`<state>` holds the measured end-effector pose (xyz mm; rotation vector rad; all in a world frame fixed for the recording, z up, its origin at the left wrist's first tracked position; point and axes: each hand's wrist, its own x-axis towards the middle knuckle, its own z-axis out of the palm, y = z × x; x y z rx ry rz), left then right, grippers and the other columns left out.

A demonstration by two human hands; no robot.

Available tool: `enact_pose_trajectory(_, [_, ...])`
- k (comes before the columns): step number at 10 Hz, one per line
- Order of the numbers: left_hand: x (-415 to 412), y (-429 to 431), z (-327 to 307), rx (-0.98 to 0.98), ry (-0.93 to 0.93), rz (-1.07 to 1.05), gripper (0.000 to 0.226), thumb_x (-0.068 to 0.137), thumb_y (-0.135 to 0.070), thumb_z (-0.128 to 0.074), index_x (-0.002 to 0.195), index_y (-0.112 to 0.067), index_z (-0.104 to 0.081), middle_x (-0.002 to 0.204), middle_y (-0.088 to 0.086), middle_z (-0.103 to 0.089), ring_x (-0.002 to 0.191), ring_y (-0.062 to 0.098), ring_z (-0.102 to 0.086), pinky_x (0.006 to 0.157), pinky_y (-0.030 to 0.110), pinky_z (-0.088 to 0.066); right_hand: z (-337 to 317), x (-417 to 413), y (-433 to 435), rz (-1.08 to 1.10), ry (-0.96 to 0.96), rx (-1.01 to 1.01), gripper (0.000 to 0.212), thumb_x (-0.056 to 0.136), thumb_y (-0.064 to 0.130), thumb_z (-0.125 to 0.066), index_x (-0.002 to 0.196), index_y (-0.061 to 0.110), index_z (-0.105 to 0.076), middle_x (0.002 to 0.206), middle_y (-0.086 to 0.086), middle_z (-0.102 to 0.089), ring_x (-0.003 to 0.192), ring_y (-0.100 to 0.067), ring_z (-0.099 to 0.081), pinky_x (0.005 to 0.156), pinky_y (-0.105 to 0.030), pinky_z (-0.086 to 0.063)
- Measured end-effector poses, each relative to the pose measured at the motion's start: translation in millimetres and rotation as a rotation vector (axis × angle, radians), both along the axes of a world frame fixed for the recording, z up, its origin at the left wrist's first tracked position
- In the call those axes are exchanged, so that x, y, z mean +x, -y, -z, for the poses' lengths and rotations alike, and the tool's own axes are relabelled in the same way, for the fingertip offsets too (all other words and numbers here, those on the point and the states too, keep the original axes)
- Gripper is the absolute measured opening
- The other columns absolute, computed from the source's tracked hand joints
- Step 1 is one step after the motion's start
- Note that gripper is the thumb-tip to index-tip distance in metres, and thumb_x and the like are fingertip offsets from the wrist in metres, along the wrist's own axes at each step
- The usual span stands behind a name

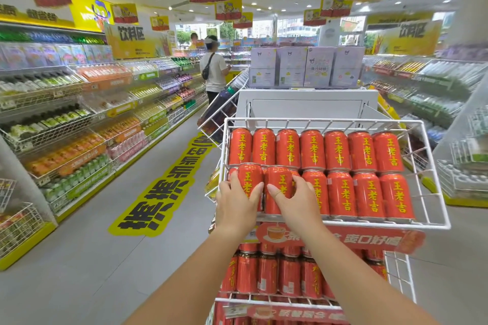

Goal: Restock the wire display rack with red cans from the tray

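Note:
A white wire display rack [433, 174] stands right in front of me, its top basket filled with two rows of red cans [338, 150] with yellow characters. At the front left of that basket my left hand [237, 206] wraps around one red can [249, 178]. Beside it my right hand [298, 203] grips a second red can [278, 185]. Both held cans sit slightly higher than the front row to their right. A lower shelf of the rack holds darker red cans [269, 272]. No tray is in view.
A red price banner [369, 240] runs under the top basket. Drink shelves [79, 119] line the left aisle and more shelves [435, 92] the right. A person [214, 71] stands down the aisle. Boxes [306, 66] sit on a white stand behind the rack.

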<state>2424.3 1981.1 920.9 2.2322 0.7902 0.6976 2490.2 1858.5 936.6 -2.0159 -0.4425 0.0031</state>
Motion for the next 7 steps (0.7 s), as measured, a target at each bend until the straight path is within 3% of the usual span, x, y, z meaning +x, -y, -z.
enact_pose_trajectory(2, [-11.7, -14.7, -12.9, 0.349, -0.208, 0.005, 0.077, 0.097, -0.066, -0.033, 0.147, -0.007, -0.035, 0.136, 0.015, -0.049, 0.125, 0.035, -0.045, 0.102, 0.046, -0.041, -5.3, 4.1, 6.1, -0.025, 0.074, -0.193, 0.087, 0.083, 0.069, -0.058, 0.150, 0.020, -0.035, 0.147, -0.005, -0.041, 0.135, -0.027, -0.043, 0.108, -0.048, -0.043])
enact_pose_trajectory(3, [-23.4, -27.0, -17.5, 0.532, -0.269, 0.059, 0.078, 0.097, -0.068, -0.028, 0.149, -0.011, -0.033, 0.134, 0.012, -0.050, 0.124, 0.033, -0.046, 0.100, 0.046, -0.043, -12.9, 1.2, 11.9, -0.013, 0.157, -0.322, 0.087, 0.083, 0.072, -0.051, 0.150, 0.019, -0.034, 0.149, -0.006, -0.041, 0.139, -0.028, -0.038, 0.110, -0.051, -0.040])
enact_pose_trajectory(4, [-34.3, -41.9, -15.2, 0.745, -0.305, 0.103, 0.082, 0.095, -0.071, -0.019, 0.150, -0.013, -0.033, 0.134, 0.011, -0.052, 0.123, 0.032, -0.047, 0.100, 0.046, -0.042, -17.0, -3.9, 20.0, 0.007, 0.332, -0.513, 0.087, 0.087, 0.071, -0.045, 0.153, 0.018, -0.026, 0.156, -0.006, -0.034, 0.144, -0.028, -0.031, 0.115, -0.049, -0.034])
enact_pose_trajectory(5, [-47.1, -49.3, -11.4, 0.877, -0.352, 0.164, 0.089, 0.093, -0.073, -0.013, 0.153, -0.010, -0.034, 0.142, 0.017, -0.051, 0.132, 0.038, -0.044, 0.108, 0.055, -0.037, -13.6, -11.1, 29.0, 0.000, 0.532, -0.680, 0.088, 0.087, 0.072, -0.037, 0.154, 0.016, -0.025, 0.158, -0.008, -0.032, 0.146, -0.028, -0.028, 0.119, -0.048, -0.027])
enact_pose_trajectory(6, [-63.9, -47.7, -12.8, 0.930, -0.470, 0.225, 0.093, 0.090, -0.075, -0.006, 0.159, -0.015, -0.017, 0.162, 0.021, -0.026, 0.150, 0.041, -0.021, 0.118, 0.062, -0.018, -6.8, -21.8, 41.2, 0.010, 0.610, -0.810, 0.090, 0.087, 0.071, -0.031, 0.156, 0.015, -0.020, 0.162, -0.012, -0.025, 0.150, -0.032, -0.020, 0.122, -0.050, -0.021])
enact_pose_trajectory(7, [-87.5, -36.6, -13.8, 0.939, -0.538, 0.238, 0.097, 0.084, -0.076, 0.009, 0.161, -0.019, -0.005, 0.167, 0.018, -0.006, 0.153, 0.039, -0.005, 0.120, 0.063, -0.009, -0.7, -43.6, 54.5, 0.003, 0.605, -0.894, 0.088, 0.090, 0.070, -0.030, 0.159, 0.017, -0.012, 0.166, -0.012, -0.015, 0.153, -0.033, -0.010, 0.124, -0.051, -0.015])
